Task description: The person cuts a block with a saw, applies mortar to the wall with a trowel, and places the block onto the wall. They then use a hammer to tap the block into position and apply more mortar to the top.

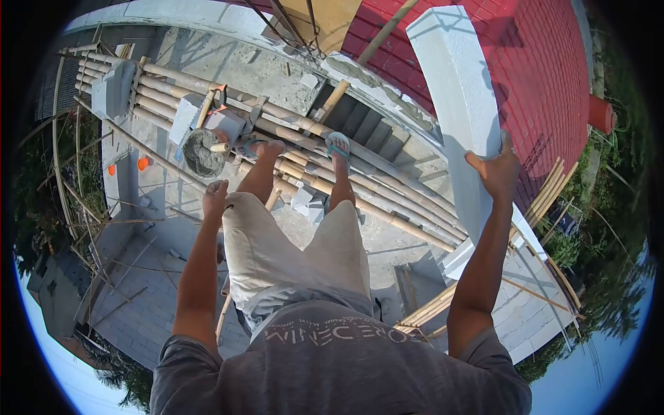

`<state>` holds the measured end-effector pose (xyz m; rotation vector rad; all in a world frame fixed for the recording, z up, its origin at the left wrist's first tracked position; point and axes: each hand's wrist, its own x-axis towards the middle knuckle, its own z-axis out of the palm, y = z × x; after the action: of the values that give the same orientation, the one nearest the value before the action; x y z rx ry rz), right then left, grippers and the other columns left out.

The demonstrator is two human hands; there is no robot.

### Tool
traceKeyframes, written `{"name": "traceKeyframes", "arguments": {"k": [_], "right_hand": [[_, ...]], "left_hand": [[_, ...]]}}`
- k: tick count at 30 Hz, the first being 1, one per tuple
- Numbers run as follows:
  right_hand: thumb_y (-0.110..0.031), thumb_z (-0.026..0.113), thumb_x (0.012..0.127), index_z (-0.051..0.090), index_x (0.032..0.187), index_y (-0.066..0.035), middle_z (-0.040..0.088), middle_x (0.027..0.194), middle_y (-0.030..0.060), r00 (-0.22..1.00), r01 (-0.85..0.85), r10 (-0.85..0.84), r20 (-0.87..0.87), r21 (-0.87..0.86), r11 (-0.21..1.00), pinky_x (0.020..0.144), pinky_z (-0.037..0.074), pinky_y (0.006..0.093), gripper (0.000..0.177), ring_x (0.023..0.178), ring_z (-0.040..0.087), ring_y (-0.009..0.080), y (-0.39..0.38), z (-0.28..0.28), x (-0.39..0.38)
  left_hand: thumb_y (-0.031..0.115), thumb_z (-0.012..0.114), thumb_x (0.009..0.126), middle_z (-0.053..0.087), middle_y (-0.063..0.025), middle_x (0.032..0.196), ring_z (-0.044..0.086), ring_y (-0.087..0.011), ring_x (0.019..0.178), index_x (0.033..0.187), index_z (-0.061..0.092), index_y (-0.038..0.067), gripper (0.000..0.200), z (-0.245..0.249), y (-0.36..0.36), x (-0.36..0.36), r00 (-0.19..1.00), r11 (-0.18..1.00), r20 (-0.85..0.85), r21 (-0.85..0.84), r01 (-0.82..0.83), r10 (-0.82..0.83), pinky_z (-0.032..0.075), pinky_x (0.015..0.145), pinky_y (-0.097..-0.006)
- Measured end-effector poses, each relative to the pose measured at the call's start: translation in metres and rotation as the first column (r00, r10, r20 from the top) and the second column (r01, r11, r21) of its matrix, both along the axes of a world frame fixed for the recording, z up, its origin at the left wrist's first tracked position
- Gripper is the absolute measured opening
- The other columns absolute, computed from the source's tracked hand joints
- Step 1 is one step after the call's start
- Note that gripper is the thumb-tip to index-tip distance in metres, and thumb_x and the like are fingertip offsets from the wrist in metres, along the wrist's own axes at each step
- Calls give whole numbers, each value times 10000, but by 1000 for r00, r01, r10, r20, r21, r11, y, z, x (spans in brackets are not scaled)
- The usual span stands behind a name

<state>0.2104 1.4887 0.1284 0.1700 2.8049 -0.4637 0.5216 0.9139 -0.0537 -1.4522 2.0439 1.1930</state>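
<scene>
My right hand (pixel 496 169) grips the edge of a long white lightweight concrete block (pixel 456 86), thumb on one face and fingers behind it. The block stands tilted at the right, in front of a red tiled roof (pixel 546 83). Down by my left thigh, my left hand (pixel 215 197) has its fingers curled closed; whether anything is in them is hidden. The nearest thing to it is a bucket of wet grey mortar (pixel 202 153), with a light tool handle (pixel 220 147) sticking out at its rim.
My sandaled feet (pixel 338 144) stand on a platform of bamboo poles (pixel 394 183). A handsaw (pixel 205 109) leans by pale blocks near the bucket. Concrete stairs (pixel 370 128) drop away beyond the poles. A mortar-topped wall edge (pixel 377 83) runs past them. Block pieces (pixel 309 202) lie between my legs.
</scene>
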Motion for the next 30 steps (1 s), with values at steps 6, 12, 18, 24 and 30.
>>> {"name": "traceKeyframes", "arguments": {"k": [6, 12, 18, 24, 30], "right_hand": [[-366, 853, 592, 472, 1339, -10, 689, 1004, 266, 978, -192, 185, 97, 69, 979, 797, 534, 439, 911, 919, 692, 407, 19, -41, -40], [-347, 841, 598, 455, 1347, -66, 692, 1018, 248, 928, -358, 345, 139, 89, 929, 807, 538, 456, 889, 921, 689, 405, 13, -88, -69], [-303, 830, 607, 462, 1342, -74, 688, 1027, 260, 891, -426, 417, 179, 11, 905, 840, 527, 491, 853, 962, 664, 445, -16, -116, -83], [-300, 844, 603, 452, 1358, -79, 686, 1028, 265, 849, -477, 465, 250, -12, 879, 856, 520, 487, 879, 974, 661, 444, -30, -145, -87], [-298, 851, 599, 459, 1340, -70, 696, 1028, 249, 834, -512, 502, 229, -17, 859, 868, 525, 467, 869, 966, 675, 419, -42, -177, -86]], "left_hand": [[358, 642, 912, 700, -131, 1032, 652, -232, 969, 1152, 655, 19, 416, 23, 9, 48, 995, 998, 100, -58, 32, -26, 487, 864, -340], [315, 607, 916, 641, -200, 1173, 616, -324, 1077, 1232, 602, 25, 429, 21, 40, 66, 997, 980, 23, -188, 71, -68, 457, 942, -395], [318, 611, 906, 645, -192, 1156, 613, -332, 1075, 1218, 608, 28, 426, 19, 48, 67, 997, 967, 42, -246, 69, -60, 453, 942, -411], [290, 618, 915, 658, -173, 1128, 616, -303, 1044, 1192, 616, 20, 387, 17, 61, 81, 1000, 978, 4, -207, 7, -6, 452, 937, -395], [242, 624, 931, 663, -153, 1114, 611, -238, 1028, 1172, 618, -18, 355, 32, 78, 62, 997, 985, -36, -158, -75, 70, 458, 934, -352]]}}
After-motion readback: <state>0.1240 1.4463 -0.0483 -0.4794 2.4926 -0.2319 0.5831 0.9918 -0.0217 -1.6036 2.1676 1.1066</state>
